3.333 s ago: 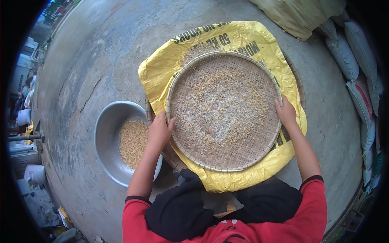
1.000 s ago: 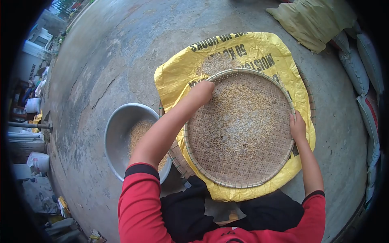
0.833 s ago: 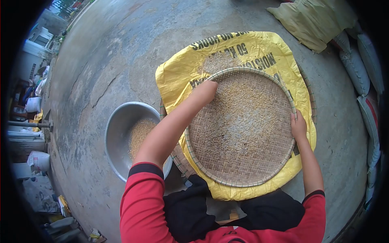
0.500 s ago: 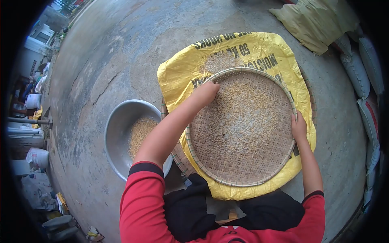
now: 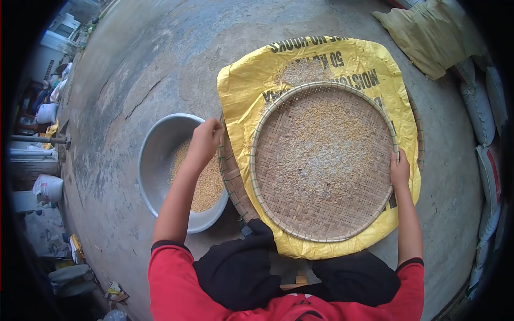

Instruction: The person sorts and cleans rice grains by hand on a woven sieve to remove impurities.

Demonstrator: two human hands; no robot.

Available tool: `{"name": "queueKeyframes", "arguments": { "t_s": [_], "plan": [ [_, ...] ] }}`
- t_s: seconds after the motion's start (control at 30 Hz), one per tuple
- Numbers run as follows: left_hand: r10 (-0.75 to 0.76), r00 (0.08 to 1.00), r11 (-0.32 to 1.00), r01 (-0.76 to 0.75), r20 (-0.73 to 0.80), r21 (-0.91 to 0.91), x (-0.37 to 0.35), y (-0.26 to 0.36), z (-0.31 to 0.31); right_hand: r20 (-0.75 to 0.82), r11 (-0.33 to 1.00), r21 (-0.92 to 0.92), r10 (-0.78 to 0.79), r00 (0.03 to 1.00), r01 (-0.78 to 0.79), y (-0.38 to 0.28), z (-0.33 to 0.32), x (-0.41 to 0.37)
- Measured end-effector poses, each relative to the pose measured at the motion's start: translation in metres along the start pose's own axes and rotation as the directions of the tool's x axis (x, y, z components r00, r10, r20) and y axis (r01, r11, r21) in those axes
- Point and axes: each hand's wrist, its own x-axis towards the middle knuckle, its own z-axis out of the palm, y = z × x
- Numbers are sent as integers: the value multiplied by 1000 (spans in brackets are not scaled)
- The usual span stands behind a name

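My right hand (image 5: 399, 170) grips the right rim of a round woven bamboo winnowing tray (image 5: 278, 214). Unhusked grain (image 5: 342, 123) is spread over the tray, with a whitish patch of paler grains near the middle. Above the right side of a metal basin (image 5: 155, 155) is my left hand (image 5: 206, 138), its fingers curled together; whatever may be in them is hidden. Yellowish grain (image 5: 206, 187) lies in the basin, partly covered by my left forearm.
Under the tray lies a yellow printed sack (image 5: 241, 91), with pale bits (image 5: 302, 72) scattered on it. Another woven tray (image 5: 235, 182) shows beneath the sack. Filled sacks (image 5: 476, 112) line the right side, below a yellowish sack (image 5: 428, 35). Buckets (image 5: 49, 188) stand far left.
My left hand has moved left from the tray's upper left edge to over the basin. My right hand still holds the rim. The view has shifted slightly.
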Motion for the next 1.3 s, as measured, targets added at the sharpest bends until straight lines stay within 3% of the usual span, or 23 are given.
{"name": "queueKeyframes", "arguments": {
  "t_s": [0.07,0.1,0.17,0.33,0.4,0.47,0.53,0.6,0.73,0.9,1.2,1.3],
  "plan": [
    [-414,903,910,413,117,32,-36,-34,-26,-4,1000,-2,0,1000,0,2,1,0],
    [-421,899,907,420,118,36,-55,-48,-28,-10,1000,-7,-3,1000,3,3,1,0],
    [-459,888,816,433,-26,383,-87,-65,-29,8,1000,7,1,1000,-1,2,1,0],
    [-443,894,874,446,-58,194,-69,-32,-14,-1,1000,-9,-2,1000,2,0,1,0],
    [-6,993,994,18,-115,104,-49,-14,-4,-31,999,-39,-27,999,26,10,6,1],
    [197,975,980,-192,-99,56,-30,15,13,-59,997,-61,-46,997,42,10,7,3],
    [340,940,940,-340,-31,3,-13,34,37,37,999,-7,39,999,-39,4,2,2],
    [432,899,901,-434,75,-1,1,49,58,17,1000,-6,12,1000,-11,4,4,1],
    [485,872,869,-489,66,76,16,54,91,-5,999,-18,-29,1000,29,9,4,2],
    [513,837,837,-537,193,105,25,49,101,51,1000,13,26,998,-26,5,2,1],
    [493,827,815,-548,271,190,29,47,110,43,1000,13,19,999,-20,5,1,1],
    [487,846,817,-529,216,230,28,50,112,28,1000,-2,8,1000,-8,8,3,2]
  ]
}}
